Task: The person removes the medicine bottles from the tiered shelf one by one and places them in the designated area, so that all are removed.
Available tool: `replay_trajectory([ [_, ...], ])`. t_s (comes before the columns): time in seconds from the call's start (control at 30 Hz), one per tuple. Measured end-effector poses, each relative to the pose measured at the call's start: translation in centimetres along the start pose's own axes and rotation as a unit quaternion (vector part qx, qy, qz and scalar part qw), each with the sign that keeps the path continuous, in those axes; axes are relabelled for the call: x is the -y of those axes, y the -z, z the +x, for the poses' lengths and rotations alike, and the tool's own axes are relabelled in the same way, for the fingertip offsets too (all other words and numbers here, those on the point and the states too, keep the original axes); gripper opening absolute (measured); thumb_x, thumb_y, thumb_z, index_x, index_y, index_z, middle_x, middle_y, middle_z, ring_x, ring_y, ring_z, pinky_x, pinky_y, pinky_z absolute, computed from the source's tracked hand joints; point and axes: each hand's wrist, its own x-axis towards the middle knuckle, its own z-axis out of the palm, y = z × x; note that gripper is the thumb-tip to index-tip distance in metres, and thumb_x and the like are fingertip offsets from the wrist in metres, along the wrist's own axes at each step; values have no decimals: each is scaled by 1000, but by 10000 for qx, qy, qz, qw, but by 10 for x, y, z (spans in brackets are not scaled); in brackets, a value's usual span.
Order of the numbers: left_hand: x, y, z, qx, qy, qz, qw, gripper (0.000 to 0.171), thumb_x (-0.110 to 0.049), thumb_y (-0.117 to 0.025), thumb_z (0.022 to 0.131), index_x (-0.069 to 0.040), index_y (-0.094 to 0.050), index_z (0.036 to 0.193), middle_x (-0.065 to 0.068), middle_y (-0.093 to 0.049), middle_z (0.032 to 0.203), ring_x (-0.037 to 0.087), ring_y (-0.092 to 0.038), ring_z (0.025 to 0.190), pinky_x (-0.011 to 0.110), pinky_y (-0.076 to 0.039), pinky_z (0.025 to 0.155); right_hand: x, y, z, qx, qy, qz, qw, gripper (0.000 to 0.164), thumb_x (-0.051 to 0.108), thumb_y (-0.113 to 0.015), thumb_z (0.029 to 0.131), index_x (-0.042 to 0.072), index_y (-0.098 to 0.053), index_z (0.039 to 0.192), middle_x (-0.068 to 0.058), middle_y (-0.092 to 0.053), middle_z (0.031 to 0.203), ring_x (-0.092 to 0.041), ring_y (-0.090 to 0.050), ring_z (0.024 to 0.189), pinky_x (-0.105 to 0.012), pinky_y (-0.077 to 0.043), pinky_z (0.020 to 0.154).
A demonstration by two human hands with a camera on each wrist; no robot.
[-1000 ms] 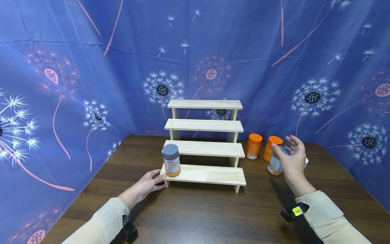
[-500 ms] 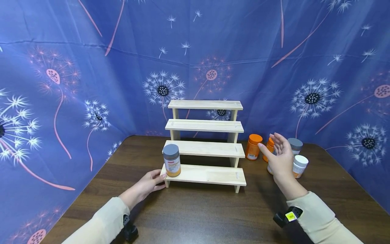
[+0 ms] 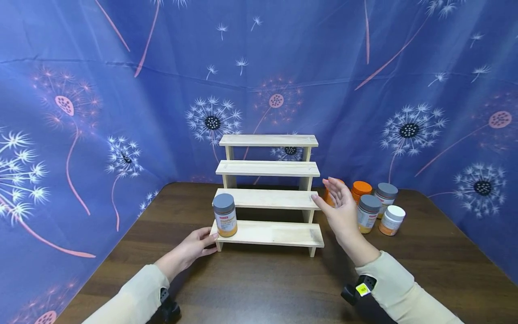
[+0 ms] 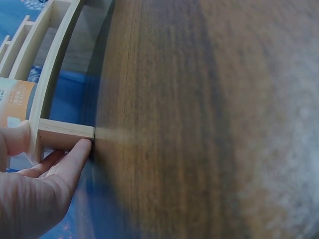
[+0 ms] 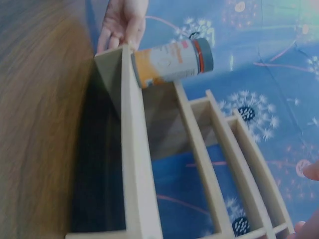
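Observation:
A pale wooden stepped shelf (image 3: 275, 231) stands on the table, with a grey-lidded supplement bottle (image 3: 225, 215) upright at the left end of its lowest step. My left hand (image 3: 192, 247) grips that end: in the left wrist view the thumb lies by the step's edge and the fingers (image 4: 75, 157) press against the wooden leg (image 4: 65, 132). My right hand (image 3: 341, 211) holds nothing. Its fingers are relaxed and spread from the thumb, close to the shelf's right end, and it partly hides an orange bottle (image 3: 328, 198). Only its fingertips (image 5: 311, 172) show at the right wrist view's edge.
Right of my right hand stand another orange-lidded bottle (image 3: 361, 189), two grey-lidded bottles, one in front (image 3: 367, 216) and one behind (image 3: 386, 195), and a shorter white-lidded bottle (image 3: 391, 220). A blue dandelion-print cloth (image 3: 344, 90) hangs behind the brown wooden table (image 3: 251, 288).
My right hand has moved left from the group of bottles toward the shelf's right end, uncovering the grey- and white-lidded bottles. My left hand stays on the shelf.

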Motion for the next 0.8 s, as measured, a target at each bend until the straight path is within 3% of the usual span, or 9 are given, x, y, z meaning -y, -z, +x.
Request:
replay_trajectory([
  [0.2, -4, -1, -1, 190, -77, 125, 9997, 46, -9, -46, 102, 16, -33, 138, 30, -51, 127, 27, -57, 113, 46, -52, 100, 7, -16, -3, 311, 120, 286, 9990, 63, 2, -71, 86, 0, -38, 141, -13, -49, 142, -20, -42, 134, -33, -28, 121],
  [0.5, -7, 0, 3, 221, -95, 87, 9997, 45, -9, -43, 103, 16, -31, 139, 30, -52, 129, 26, -57, 113, 46, -51, 102, 15, -36, -5, 829, 56, 458, 9955, 65, 4, -70, 87, 1, -36, 142, -11, -48, 143, -21, -41, 136, -32, -28, 121],
  [0.8, -4, 7, -1, 378, 165, -190, 9990, 51, -13, -45, 103, 14, -27, 143, 29, -48, 133, 31, -55, 118, 49, -47, 106, 17, -69, -12, 1359, 33, 605, 9889, 65, 3, -73, 85, 0, -41, 141, -14, -52, 141, -24, -45, 134, -35, -33, 118],
])
